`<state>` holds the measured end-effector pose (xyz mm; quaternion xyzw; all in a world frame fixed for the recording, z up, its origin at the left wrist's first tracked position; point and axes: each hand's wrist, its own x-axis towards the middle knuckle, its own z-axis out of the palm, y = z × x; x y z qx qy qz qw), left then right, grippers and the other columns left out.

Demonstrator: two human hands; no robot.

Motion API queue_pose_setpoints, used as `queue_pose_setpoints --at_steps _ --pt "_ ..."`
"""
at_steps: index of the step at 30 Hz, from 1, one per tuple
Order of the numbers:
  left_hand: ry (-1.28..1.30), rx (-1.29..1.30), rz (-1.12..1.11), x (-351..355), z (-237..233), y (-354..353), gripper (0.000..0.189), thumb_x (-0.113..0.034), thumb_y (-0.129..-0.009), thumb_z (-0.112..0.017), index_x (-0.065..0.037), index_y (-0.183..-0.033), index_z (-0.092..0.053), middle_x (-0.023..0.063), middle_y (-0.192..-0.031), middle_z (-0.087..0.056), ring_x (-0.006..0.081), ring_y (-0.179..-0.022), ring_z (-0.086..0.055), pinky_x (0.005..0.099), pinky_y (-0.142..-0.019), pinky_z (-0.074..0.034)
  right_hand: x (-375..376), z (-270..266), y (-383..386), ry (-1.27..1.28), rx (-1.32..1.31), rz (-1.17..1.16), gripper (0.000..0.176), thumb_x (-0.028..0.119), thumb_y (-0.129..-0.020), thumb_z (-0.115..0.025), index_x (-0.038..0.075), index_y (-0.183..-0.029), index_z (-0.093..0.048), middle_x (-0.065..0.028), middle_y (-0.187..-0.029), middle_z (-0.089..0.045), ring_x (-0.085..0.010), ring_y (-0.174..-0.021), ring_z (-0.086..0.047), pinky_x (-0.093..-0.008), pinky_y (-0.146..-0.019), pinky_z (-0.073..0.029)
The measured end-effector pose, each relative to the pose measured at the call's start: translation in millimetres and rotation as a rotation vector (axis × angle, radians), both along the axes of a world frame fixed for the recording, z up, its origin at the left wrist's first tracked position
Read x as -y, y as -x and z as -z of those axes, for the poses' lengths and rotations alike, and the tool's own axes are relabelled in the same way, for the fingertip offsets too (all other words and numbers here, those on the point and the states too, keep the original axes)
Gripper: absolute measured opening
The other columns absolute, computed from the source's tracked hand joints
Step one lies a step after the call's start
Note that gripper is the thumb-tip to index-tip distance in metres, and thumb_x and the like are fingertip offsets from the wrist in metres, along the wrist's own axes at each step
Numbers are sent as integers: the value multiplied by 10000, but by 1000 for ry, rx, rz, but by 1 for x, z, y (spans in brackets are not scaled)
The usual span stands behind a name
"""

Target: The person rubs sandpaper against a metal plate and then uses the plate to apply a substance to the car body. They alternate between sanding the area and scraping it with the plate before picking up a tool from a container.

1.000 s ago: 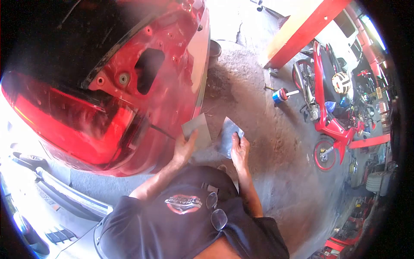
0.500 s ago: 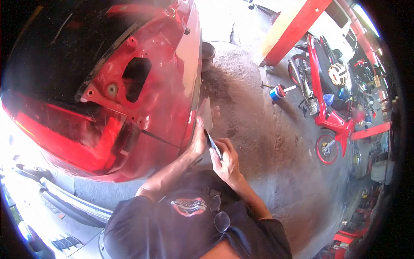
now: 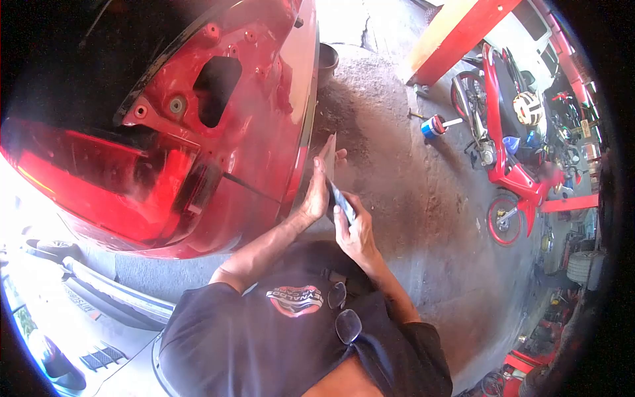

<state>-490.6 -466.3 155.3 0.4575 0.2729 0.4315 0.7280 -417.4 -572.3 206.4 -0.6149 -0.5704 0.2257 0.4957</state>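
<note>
A thin, pale flat piece (image 3: 331, 149) stands nearly edge-on in my left hand (image 3: 317, 193), with the thumb on one side and fingertips showing past the other. My right hand (image 3: 357, 231) grips a flat spreader-like tool (image 3: 342, 204), dark along one edge and pale on its face. The tool's upper end meets or nearly meets the pale piece by my left palm; actual contact is unclear. Both hands are in front of my chest, just right of a red car body (image 3: 251, 145) with a pale patch along its edge (image 3: 296, 66).
The car's red tail light (image 3: 112, 185) is at the left. Beyond my hands, a blue and red can (image 3: 433, 127) stands on the dusty floor (image 3: 397, 178). A red and yellow post (image 3: 456, 40) and a red motorcycle (image 3: 506, 159) are farther right. A round dark container (image 3: 327, 63) stands beside the car.
The view has shifted a little. Both hands, with the pale piece and the tool, appear slightly farther right, and the flat face of the tool shows more.
</note>
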Motion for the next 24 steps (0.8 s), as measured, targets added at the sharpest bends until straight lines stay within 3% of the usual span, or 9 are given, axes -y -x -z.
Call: queue_pose_setpoints --at_steps 5,7,9,13,16,17,19,21,24 --pt "203 83 277 14 30 16 853 -666 -974 -116 -17 -1514 -238 131 -1483 -363 232 -1363 -346 373 -1137 -283 -15 23 -2 -45 97 151 240 64 -936 -554 -32 -1155 -584 -242 -973 -669 -362 -878 -687 -387 -759 -534" --pt "173 -138 108 31 4 13 844 -632 -988 -81 20 -1475 -305 146 -1496 -365 254 -1379 -348 372 -1162 -244 -26 24 -16 42 177 228 247 61 -930 -554 -28 -1158 -585 -249 -978 -671 -369 -892 -686 -395 -761 -535" --pt "114 -123 139 15 50 3 867 -641 -979 -55 28 -1467 -309 163 -1485 -385 273 -1385 -347 372 -1175 -220 -39 13 -29 139 121 225 240 73 -916 -568 4 -1144 -600 -245 -958 -671 -391 -861 -683 -421 -715 -541" --pt "75 92 82 -16 8 0 891 -742 -928 -171 -55 -1477 -311 171 -1303 -545 286 -1172 -541 413 -1049 -407 -12 -4 2 19 274 35 302 81 -919 -575 -8 -1205 -613 -241 -964 -670 -349 -880 -697 -394 -753 -539" --pt "163 -135 274 15 4 -11 627 -509 -1018 -391 -31 -1425 -401 165 -1302 -550 272 -1207 -530 416 -1077 -384 -30 7 -46 -10 303 282 260 71 -912 -563 23 -1160 -625 -228 -914 -670 -375 -788 -681 -429 -687 -531" --pt "76 -564 356 17 -10 -7 470 -285 -1019 -505 -97 -1437 -400 141 -1304 -561 228 -1186 -552 408 -972 -462 -33 -17 -65 65 314 319 223 98 -936 -556 12 -1125 -636 -238 -900 -668 -377 -748 -675 -424 -667 -527" --pt "-907 -565 3 30 20 -16 389 -195 -980 -553 -91 -1353 -517 181 -1188 -622 292 -1102 -617 413 -937 -493 -30 -5 -116 187 102 392 297 251 -993 -524 -4 -1110 -620 -229 -932 -681 -376 -793 -676 -424 -691 -522" --pt "-840 -539 108 28 -9 -21 351 -151 -959 -567 -72 -1301 -569 168 -1136 -642 320 -1059 -625 408 -932 -497 -20 -31 -123 136 280 539 330 277 -996 -520 1 -1161 -594 -222 -955 -684 -360 -832 -676 -431 -735 -515" --pt "-915 -456 96 23 -12 -40 299 -142 -956 -566 -49 -1236 -619 165 -1078 -666 310 -982 -649 400 -861 -520 -9 -9 -125 220 -76 594 357 278 -999 -517 0 -1218 -561 -219 -963 -683 -338 -854 -675 -431 -774 -508"
